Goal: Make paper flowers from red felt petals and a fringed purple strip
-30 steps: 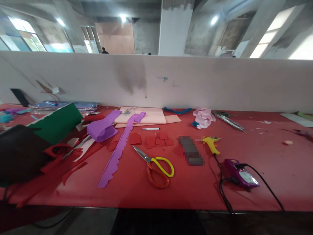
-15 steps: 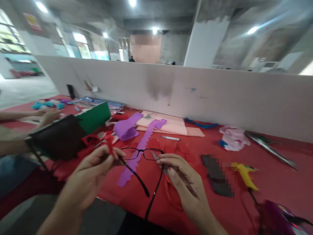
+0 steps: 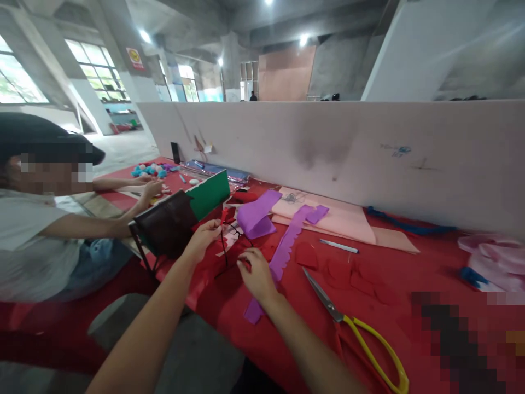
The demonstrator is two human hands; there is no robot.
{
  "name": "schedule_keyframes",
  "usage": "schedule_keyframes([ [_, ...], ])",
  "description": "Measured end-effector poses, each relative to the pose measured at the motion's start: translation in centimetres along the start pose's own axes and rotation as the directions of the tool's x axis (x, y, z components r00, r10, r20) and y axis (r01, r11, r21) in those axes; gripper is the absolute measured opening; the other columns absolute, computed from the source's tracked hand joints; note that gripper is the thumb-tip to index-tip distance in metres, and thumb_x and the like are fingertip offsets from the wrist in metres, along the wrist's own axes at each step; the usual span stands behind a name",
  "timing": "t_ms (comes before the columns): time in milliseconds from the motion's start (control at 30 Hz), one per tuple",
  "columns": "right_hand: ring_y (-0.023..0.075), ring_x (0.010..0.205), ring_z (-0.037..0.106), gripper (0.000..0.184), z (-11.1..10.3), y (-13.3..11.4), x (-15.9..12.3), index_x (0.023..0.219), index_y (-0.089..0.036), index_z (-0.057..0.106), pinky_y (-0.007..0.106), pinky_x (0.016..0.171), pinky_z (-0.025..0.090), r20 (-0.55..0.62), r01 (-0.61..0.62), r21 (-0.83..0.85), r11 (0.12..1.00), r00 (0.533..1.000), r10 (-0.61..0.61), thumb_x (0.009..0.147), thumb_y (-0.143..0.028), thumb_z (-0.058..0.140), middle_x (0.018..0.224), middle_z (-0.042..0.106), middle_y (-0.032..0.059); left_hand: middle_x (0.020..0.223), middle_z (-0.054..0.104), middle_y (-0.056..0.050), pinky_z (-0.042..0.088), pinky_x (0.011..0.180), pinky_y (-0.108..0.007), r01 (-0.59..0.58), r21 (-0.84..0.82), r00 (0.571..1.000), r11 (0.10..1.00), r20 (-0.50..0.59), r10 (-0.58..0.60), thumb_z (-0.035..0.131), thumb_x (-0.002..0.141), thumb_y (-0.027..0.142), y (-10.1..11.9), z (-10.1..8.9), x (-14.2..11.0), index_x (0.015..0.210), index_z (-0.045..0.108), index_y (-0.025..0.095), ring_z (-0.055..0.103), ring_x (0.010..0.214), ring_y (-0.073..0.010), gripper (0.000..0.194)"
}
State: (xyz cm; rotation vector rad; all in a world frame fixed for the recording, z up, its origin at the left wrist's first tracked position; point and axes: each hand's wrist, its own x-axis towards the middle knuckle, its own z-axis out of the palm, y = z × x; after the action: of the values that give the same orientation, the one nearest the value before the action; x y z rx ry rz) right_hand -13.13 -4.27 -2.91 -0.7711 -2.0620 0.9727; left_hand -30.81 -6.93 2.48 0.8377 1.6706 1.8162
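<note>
Black-framed eyeglasses (image 3: 237, 232) are held over the left part of the red table, tilted, with their temples hanging toward me. My left hand (image 3: 204, 239) is closed in a pinch on one side of the frame, and a small red strip (image 3: 225, 214) sticks up from the same fingers. My right hand (image 3: 257, 273) has its fingers curled at the other temple and appears to grip it; the fingertips are partly hidden. A scalloped purple strip (image 3: 287, 246) lies beneath and beside my right hand. Large scissors (image 3: 336, 314) with a yellow handle rest to its right.
A brown bag (image 3: 166, 224) and a green board (image 3: 210, 192) stand at left, beside a seated person (image 3: 45, 224) in a cap. Peach sheets (image 3: 328, 216), a pen (image 3: 338, 245) and red cut pieces (image 3: 348, 273) lie ahead. A pale partition (image 3: 262, 137) runs behind.
The view has turned left. Both hands have carried the eyeglasses farther left and away from me. The scissors and the seated person now show fully; the yellow glue gun has left clear view.
</note>
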Motion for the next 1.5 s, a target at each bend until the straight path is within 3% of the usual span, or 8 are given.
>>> schedule_keyframes([
  [133, 0.0219, 0.103, 0.06, 0.02, 1.8, 0.2, 0.7, 0.094, -0.016, 0.069, 0.039, 0.095, 0.048, 0.047, -0.017, -0.041, 0.999, 0.999, 0.019, 0.081, -0.008, 0.056, 0.109, 0.062, 0.0123, 0.064, 0.065, -0.003, 0.045, 0.059, -0.025, 0.057, 0.038, 0.996, 0.998, 0.069, -0.06, 0.081, 0.049, 0.036, -0.6, -1.1, 0.7, 0.062, 0.065, 0.015, 0.056, 0.06, -0.0148, 0.03],
  [300, 0.0254, 0.124, 0.05, 0.037, 0.0, -1.8, -1.4, 0.115, -0.02, 0.065, 0.043, 0.105, 0.041, 0.071, 0.0, -0.108, 0.994, 0.997, 0.008, 0.082, -0.008, 0.054, 0.132, 0.053, 0.0124, 0.072, 0.063, 0.001, 0.043, 0.068, -0.023, -0.051, 0.024, 0.997, 0.998, -0.061, 0.053, 0.077, 0.057, 0.035, 0.6, -0.2, -2.0, 0.069, 0.064, 0.017, 0.054, 0.07, -0.0133, 0.024],
  [500, 0.0246, 0.114, 0.055, 0.037, -8.4, -2.8, -9.4, 0.119, -0.022, 0.061, 0.045, 0.1, 0.045, -0.006, 0.064, -0.321, 0.945, 0.998, -0.069, 0.086, -0.01, 0.049, 0.119, 0.062, 0.0103, 0.073, 0.065, -0.001, 0.047, 0.075, -0.027, -0.06, -0.142, 0.987, 0.988, 0.141, 0.08, 0.07, 0.069, 0.028, 1.0, 7.0, -9.6, 0.076, 0.067, 0.018, 0.059, 0.072, -0.0146, 0.013],
  [633, 0.0291, 0.114, 0.054, 0.03, -14.4, 0.1, -16.0, 0.117, -0.021, 0.062, 0.052, 0.099, 0.044, -0.22, -0.104, -0.592, 0.799, 0.975, -0.036, 0.09, -0.02, 0.048, 0.116, 0.063, 0.0109, 0.073, 0.068, -0.003, 0.048, 0.071, -0.028, 0.014, -0.262, 0.978, 0.965, 0.204, 0.041, 0.07, 0.07, 0.029, -1.2, 12.5, -14.7, 0.074, 0.068, 0.018, 0.061, 0.07, -0.016, 0.012],
  [800, 0.0304, 0.115, 0.055, 0.033, -17.0, 4.0, -21.2, 0.119, -0.019, 0.061, 0.051, 0.095, 0.048, -0.269, -0.184, -0.721, 0.668, 0.963, -0.026, 0.088, -0.022, 0.05, 0.122, 0.062, 0.0122, 0.078, 0.069, -0.004, 0.049, 0.074, -0.031, -0.133, -0.242, 0.976, 0.961, 0.137, 0.169, 0.065, 0.077, 0.031, -4.0, 16.2, -18.1, 0.082, 0.071, 0.02, 0.062, 0.074, -0.0177, 0.014],
  [1133, 0.0295, 0.106, 0.061, 0.033, -16.3, 5.4, -22.0, 0.112, -0.018, 0.066, 0.049, 0.087, 0.053, -0.26, -0.168, -0.721, 0.672, 0.965, -0.038, 0.088, -0.018, 0.043, 0.113, 0.067, 0.0135, 0.076, 0.07, -0.008, 0.045, 0.077, -0.039, -0.314, -0.106, 0.896, 0.944, 0.296, 0.331, 0.069, 0.075, 0.03, -5.2, 16.8, -18.9, 0.077, 0.074, 0.025, 0.06, 0.077, -0.0239, 0.008],
  [1400, 0.028, 0.111, 0.059, 0.032, -16.5, 4.8, -22.3, 0.116, -0.022, 0.062, 0.049, 0.092, 0.051, -0.315, -0.21, -0.69, 0.693, 0.949, -0.027, 0.09, -0.023, 0.044, 0.122, 0.063, 0.0104, 0.07, 0.061, 0.0, 0.042, 0.064, -0.025, -0.097, -0.283, 0.993, 0.954, 0.035, 0.112, 0.063, 0.079, 0.036, -5.7, 17.1, -15.3, 0.079, 0.065, 0.02, 0.053, 0.064, -0.0123, 0.016],
  [1500, 0.0286, 0.112, 0.058, 0.031, -16.5, 4.7, -22.3, 0.114, -0.021, 0.063, 0.05, 0.093, 0.05, -0.318, -0.209, -0.688, 0.695, 0.948, -0.03, 0.09, -0.022, 0.044, 0.12, 0.064, 0.0109, 0.067, 0.06, 0.001, 0.037, 0.055, -0.021, -0.001, -0.385, 0.997, 0.923, 0.065, 0.028, 0.068, 0.072, 0.04, -5.1, 18.1, -12.5, 0.076, 0.064, 0.018, 0.046, 0.054, -0.0077, 0.023],
])
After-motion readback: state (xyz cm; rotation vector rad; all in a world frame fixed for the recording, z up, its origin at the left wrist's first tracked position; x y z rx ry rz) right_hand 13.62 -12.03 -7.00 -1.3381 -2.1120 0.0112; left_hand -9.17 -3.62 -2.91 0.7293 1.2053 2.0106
